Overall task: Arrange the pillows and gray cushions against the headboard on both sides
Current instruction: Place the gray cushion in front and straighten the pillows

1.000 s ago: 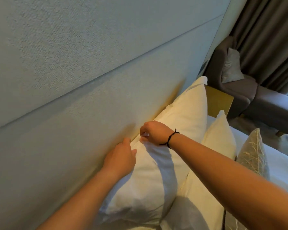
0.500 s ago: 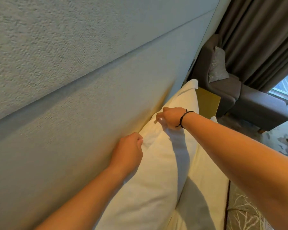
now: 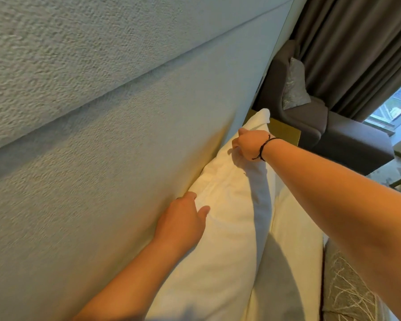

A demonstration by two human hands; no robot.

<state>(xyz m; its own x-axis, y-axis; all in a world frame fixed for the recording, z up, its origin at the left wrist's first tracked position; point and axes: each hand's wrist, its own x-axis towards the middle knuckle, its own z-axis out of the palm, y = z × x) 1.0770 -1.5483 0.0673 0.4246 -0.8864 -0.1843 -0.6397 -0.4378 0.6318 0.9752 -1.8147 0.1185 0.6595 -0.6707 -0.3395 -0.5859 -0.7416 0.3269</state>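
A white pillow (image 3: 232,218) stands upright against the padded grey-green headboard (image 3: 102,135). My right hand (image 3: 250,144), with a black cord on the wrist, is shut on the pillow's top edge near its far corner. My left hand (image 3: 183,221) lies flat on the pillow's near top edge, fingers slipped between pillow and headboard. A second white pillow (image 3: 289,262) leans in front of the first. A gray cushion (image 3: 350,295) with a pale branch pattern shows at the bottom right, partly hidden by my right forearm.
A gold-topped bedside table (image 3: 285,133) stands beyond the pillows. Behind it is a dark grey armchair (image 3: 333,130) holding a silver cushion (image 3: 294,86). Brown curtains (image 3: 357,42) hang at the right, with a window (image 3: 398,105) beside them.
My right hand has slid farther along the pillow's top edge toward its far corner. My left hand has flattened on the near edge. The view has moved closer to the headboard.
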